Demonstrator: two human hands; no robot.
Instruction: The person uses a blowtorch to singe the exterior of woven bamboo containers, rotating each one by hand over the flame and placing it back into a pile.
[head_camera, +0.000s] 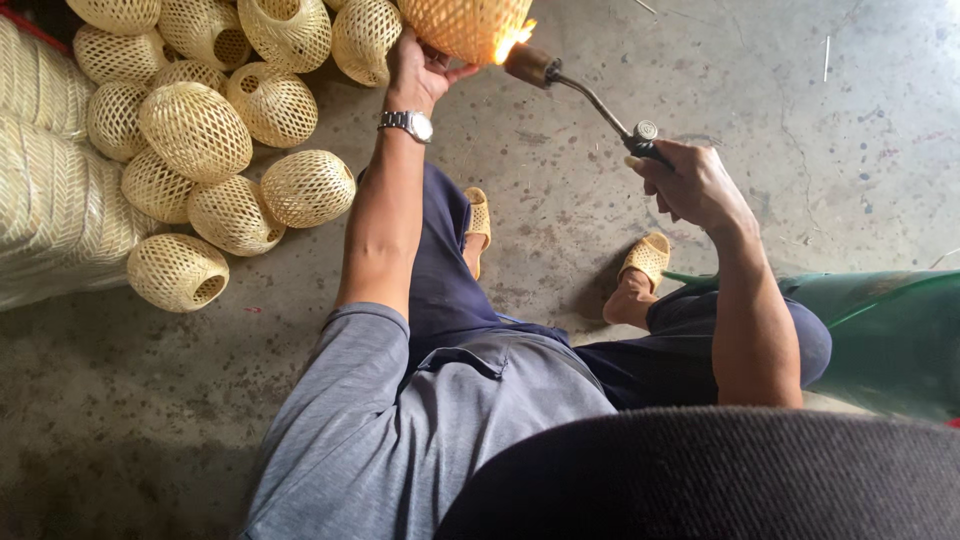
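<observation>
A: Start nearest the camera. What comes first?

B: A dark brim at the bottom edge, then the person's grey shirt and dark trousers, with a green sack (890, 330) just right of the right knee. Both feet wear woven yellow sandals (648, 258) on the concrete floor (760, 120).

A: And the hands, taking the lit basket as the landmark?

B: The woven basket (465, 25) is held up at the top of the view. The left hand (420, 70) is directly below and left of it, fingers spread and cupped against its underside, gripping it; a metal wristwatch (407, 124) sits on that wrist. The right hand (690, 185) is well down and to the right of the basket, fingers clenched round the handle of a gas torch (590, 95).

A: How does the torch lie?

B: Its long axis runs diagonally from the right hand up and left to the basket. The brass nozzle ends just beside the basket's lower right edge, and the flame (512, 42) licks that edge. So the left hand is the nearer one; the right only reaches it through the torch.

A: Anything inside the basket?

B: I cannot tell; its weave is open, but the inside is hidden.

A: Farther off?

B: Left of the held basket, a pile of similar baskets (200, 130) lies on the floor, apparently empty, against a pale woven bundle (50, 190).
</observation>
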